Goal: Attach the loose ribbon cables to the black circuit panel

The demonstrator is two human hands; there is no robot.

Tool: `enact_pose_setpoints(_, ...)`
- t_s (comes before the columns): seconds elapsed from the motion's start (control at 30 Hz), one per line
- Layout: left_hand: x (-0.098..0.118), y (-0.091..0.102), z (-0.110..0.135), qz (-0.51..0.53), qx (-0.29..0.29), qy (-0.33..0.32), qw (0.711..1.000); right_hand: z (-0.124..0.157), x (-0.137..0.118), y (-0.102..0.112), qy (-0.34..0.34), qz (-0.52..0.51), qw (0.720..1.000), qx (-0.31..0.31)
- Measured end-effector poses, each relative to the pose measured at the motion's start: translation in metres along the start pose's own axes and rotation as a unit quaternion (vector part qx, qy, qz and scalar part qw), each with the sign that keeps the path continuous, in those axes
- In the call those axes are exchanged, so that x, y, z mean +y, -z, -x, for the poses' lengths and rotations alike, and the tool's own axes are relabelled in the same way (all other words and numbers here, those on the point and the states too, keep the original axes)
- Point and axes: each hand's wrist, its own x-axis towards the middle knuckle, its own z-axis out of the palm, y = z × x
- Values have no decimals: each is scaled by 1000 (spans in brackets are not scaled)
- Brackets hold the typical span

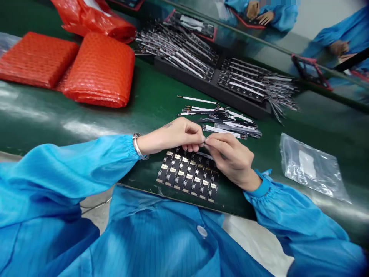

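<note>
My left hand [184, 134] and my right hand [230, 157] meet fingertip to fingertip over the near part of the bench. Both are closed in a pinch; whatever sits between the fingertips is too small and covered to make out. Right below them lies a black panel of small circuit boards [188, 177], with rows of pale connectors, its far edge partly hidden by my hands. A thin pale strip [205, 155] shows under my right hand; whether it is held or just lying there I cannot tell. Beyond my fingers is a loose pile of black-and-white flat flex cables [227, 121].
A long black tray [184, 73] holds many boards and flex cables at the back. Red bubble-wrap packs [99, 71] stand at the left, a clear plastic bag [314, 167] at the right. Across a glass-like divider, people in blue sleeves [284, 17] handle red-edged frames.
</note>
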Motion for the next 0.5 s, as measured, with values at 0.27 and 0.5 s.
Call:
enact_pose_setpoints(0.27,-8,28,8,-305,42,-96,947,-7,-12,-2,-49,-41,996,-62)
enact_pose_setpoints(0.5,-15,43,23,-393,-33,-85,915,-13,-15,-19,-40,-66,988,-133)
